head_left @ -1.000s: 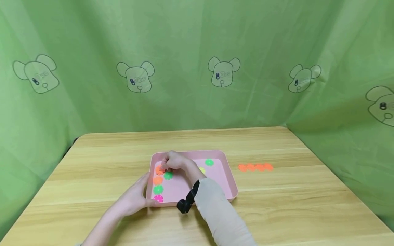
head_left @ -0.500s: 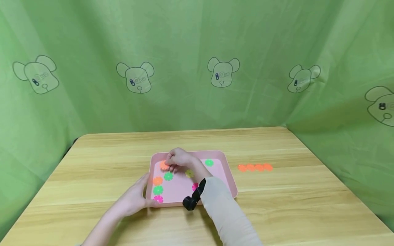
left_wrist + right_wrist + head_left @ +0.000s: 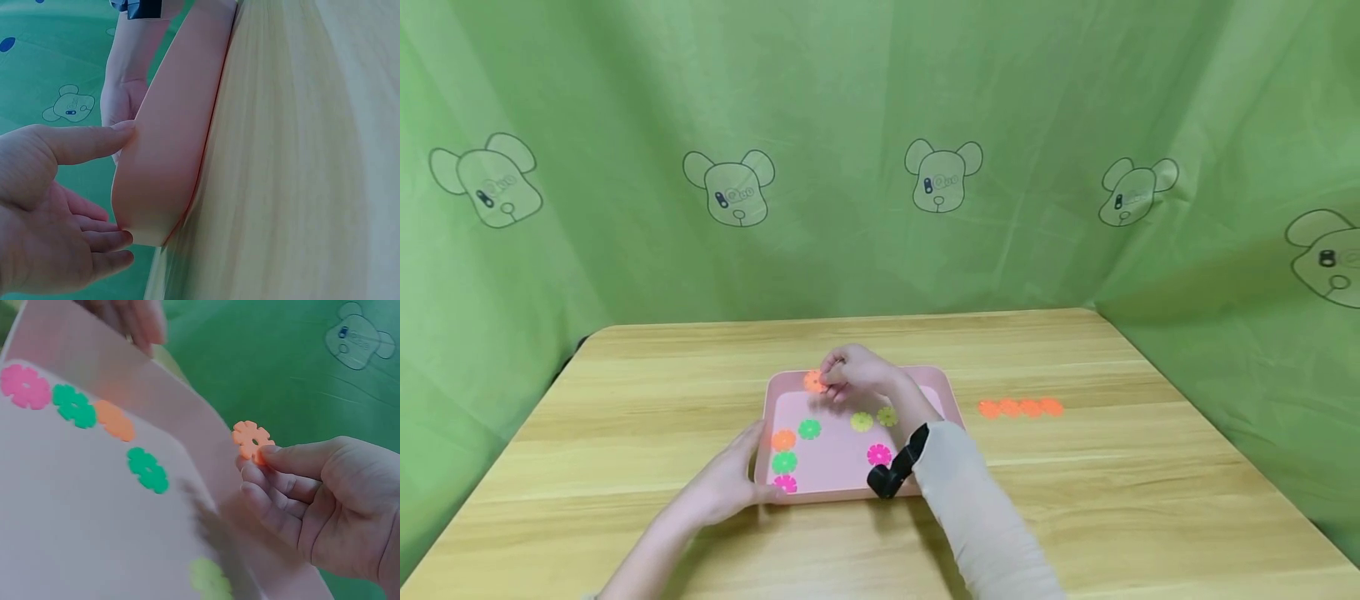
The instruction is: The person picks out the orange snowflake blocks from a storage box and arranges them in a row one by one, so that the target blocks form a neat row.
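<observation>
My right hand (image 3: pixel 861 371) pinches an orange flower-shaped notched plastic disc (image 3: pixel 253 441) between thumb and fingertips. In the head view the held disc (image 3: pixel 814 382) is over the far left part of a pink tray (image 3: pixel 827 479). My left hand (image 3: pixel 726 483) holds the tray's near left corner. Seen from the left wrist, its thumb lies on the rim and the fingers bend against the corner (image 3: pixel 147 231). Inside the tray, a pink disc (image 3: pixel 785 483), a green disc (image 3: pixel 785 462) and an orange disc (image 3: pixel 783 440) line the left side.
Another green disc (image 3: pixel 809 429), two yellow discs (image 3: pixel 861 421) and a second pink disc (image 3: pixel 878 454) lie in the tray. A row of joined orange discs (image 3: pixel 1021 407) rests on the wooden table (image 3: pixel 1112 500) at right. Green curtain (image 3: pixel 850 267) surrounds the table.
The right hand has lifted the orange disc from the tray's far left and moved it back and rightward. Yellow and pink discs have come into sight. The left hand stays put.
</observation>
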A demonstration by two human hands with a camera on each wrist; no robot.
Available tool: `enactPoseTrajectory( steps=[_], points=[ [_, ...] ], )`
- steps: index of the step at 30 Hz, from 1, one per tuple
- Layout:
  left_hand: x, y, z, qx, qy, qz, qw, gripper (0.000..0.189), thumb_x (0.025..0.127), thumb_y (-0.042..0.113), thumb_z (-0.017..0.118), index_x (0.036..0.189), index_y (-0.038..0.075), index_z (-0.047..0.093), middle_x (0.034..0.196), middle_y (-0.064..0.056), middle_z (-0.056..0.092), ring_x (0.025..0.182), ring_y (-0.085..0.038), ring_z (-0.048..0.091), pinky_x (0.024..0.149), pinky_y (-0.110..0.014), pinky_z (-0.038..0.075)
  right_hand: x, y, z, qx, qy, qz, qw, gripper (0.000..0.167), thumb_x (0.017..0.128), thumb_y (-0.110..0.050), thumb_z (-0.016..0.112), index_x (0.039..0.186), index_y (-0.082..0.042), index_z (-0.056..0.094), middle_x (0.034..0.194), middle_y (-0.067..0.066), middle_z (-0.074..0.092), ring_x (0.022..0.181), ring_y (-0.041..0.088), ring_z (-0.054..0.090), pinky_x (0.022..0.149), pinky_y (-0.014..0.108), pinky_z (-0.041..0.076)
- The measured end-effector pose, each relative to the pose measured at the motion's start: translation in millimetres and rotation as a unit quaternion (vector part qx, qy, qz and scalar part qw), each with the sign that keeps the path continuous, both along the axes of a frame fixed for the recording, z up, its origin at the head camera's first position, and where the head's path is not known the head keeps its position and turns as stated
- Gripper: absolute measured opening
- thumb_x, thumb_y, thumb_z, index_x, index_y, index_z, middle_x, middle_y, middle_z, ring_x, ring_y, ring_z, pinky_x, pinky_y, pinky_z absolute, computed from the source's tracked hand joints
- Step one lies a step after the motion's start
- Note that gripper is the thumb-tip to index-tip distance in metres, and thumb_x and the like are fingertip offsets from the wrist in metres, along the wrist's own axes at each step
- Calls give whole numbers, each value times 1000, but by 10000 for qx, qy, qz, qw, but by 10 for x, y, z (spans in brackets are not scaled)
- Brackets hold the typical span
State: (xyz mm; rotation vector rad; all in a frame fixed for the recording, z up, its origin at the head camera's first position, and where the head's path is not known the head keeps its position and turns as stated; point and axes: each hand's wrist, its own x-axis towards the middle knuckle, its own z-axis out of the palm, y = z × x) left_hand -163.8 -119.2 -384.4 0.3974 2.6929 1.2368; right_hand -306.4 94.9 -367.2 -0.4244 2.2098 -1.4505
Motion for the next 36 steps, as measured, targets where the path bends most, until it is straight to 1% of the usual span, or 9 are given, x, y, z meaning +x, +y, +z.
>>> enactPoseTrajectory(
  steps=[7,12,14,20,23,25,28,32,36],
  points=[
    [-4,-1,19,126,-20,-21,9999,104,64,25,83,144,-5,22,147,-24,25,134,-41,23,106,-58,18,-35,187,91,-36,93,-114,9999,12,88,0,57,98,5,55,82,18,62,72,26,62,68,32,56],
    [-1,-3,26,157,-15,-20,9999,106,64,27,83,144,-4,22,148,-23,25,134,-40,22,107,-58,17,-41,309,111,86,229,-144,9996,11,88,-1,57,98,5,55,83,18,62,72,24,61,66,31,55],
    [-1,-3,21,141,2,-15,9999,104,64,24,83,144,-5,22,147,-24,25,134,-41,22,107,-58,17,-46,358,109,130,276,-160,9994,11,88,-1,58,98,5,55,82,15,63,72,24,62,66,31,55],
    [5,-2,0,124,10,-24,9999,102,65,16,81,143,-9,20,147,-27,23,134,-42,22,107,-57,17,-39,529,109,36,307,-380,9988,14,88,-2,58,100,5,54,81,13,62,81,35,62,74,39,55],
    [7,-2,-4,107,-9,-26,9999,104,65,16,81,143,-10,18,147,-28,21,134,-42,20,108,-56,16,-19,626,113,-114,160,-592,9981,13,87,0,57,98,4,54,82,11,61,76,29,60,72,37,54],
    [7,-4,-3,84,-18,-25,10000,105,65,16,80,143,-10,16,148,-28,19,135,-42,19,108,-56,15,-9,688,121,-332,-6,-705,9970,12,87,1,56,98,5,52,81,11,58,71,23,58,67,33,53],
    [7,-6,0,60,-12,-40,10000,106,65,15,80,143,-10,13,148,-28,16,135,-42,16,108,-55,15,5,799,150,-312,85,-761,9966,12,88,1,55,98,5,51,79,10,58,67,18,57,62,27,52],
    [2,-3,-8,144,-8,-87,9999,108,65,17,80,144,-10,12,149,-28,14,136,-42,14,108,-56,14,13,972,189,-70,453,-723,9963,15,89,-3,57,99,6,52,80,13,61,70,22,60,64,30,54],
    [-4,4,-25,261,-36,-85,9996,112,63,22,82,144,-8,12,149,-27,13,136,-42,14,107,-58,13,28,1166,208,-47,541,-796,9953,17,89,-7,58,100,5,52,82,12,62,75,25,61,69,35,54]
  ],
)
